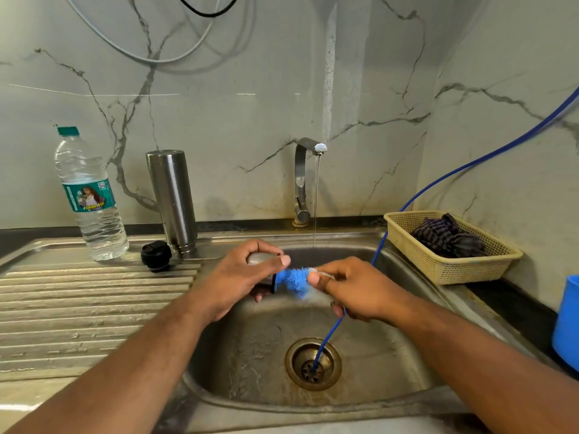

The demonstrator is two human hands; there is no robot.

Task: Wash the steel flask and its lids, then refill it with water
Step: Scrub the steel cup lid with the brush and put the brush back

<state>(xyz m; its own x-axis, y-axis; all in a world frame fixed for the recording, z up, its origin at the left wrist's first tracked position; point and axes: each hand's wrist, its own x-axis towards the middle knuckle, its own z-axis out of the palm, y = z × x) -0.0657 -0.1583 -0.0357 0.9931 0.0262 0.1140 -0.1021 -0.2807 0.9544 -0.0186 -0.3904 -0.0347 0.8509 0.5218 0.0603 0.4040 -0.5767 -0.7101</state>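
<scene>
A single wide-angle camera sat on the person's head and looked forward and down over a steel sink [416,368]. It stood close: both forearms ran in from the bottom edge toward the frame's middle. The marble-patterned wall [238,98] filled the upper half, faced nearly square on, with the tap [305,180] near centre. The lens bowed the ribbed draining board [78,308] at left.

Steel table [78,311], ribbed; left of sink [391,364]: water bottle [91,198], flask [172,198], black lid [156,255]; right: basket [451,270].
</scene>
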